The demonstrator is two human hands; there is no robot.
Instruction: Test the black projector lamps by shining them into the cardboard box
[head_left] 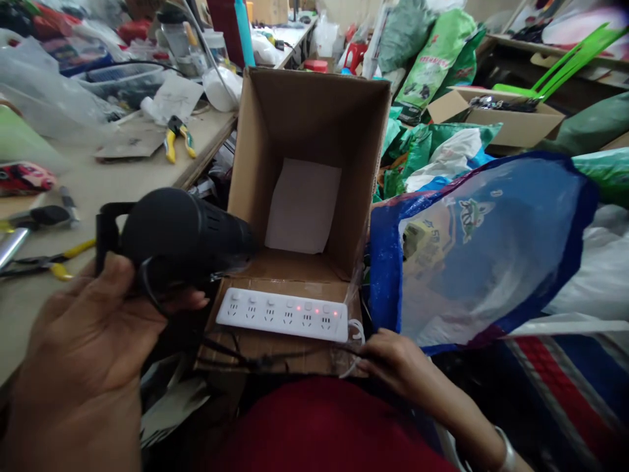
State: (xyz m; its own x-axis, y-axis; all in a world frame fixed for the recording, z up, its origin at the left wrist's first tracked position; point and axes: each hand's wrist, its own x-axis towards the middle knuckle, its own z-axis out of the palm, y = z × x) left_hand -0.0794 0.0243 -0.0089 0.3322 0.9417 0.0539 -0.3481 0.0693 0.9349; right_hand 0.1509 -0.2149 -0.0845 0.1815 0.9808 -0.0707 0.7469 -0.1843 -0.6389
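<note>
My left hand (93,321) is closed around a black cylindrical device (171,223) with a squared bracket at its back and slots along its narrower front part. A thin black loop of cable hangs by my fingers. On a cardboard flap lies a white power strip (282,314), several of its sockets bare and red lights lit at its right end. Beside that end, my right hand (393,357) pinches a dark cord (304,354) that runs leftward across the flap, below the strip. The cord is blurred, and its far end cannot be made out.
Behind the strip a cardboard box (250,177) gapes toward me, white paper (304,203) inside. Yellow-handled pliers (177,139) and other tools lie on the workbench (122,174) at left. A blue-rimmed bag (491,242) hangs open at right, near stacked sacks.
</note>
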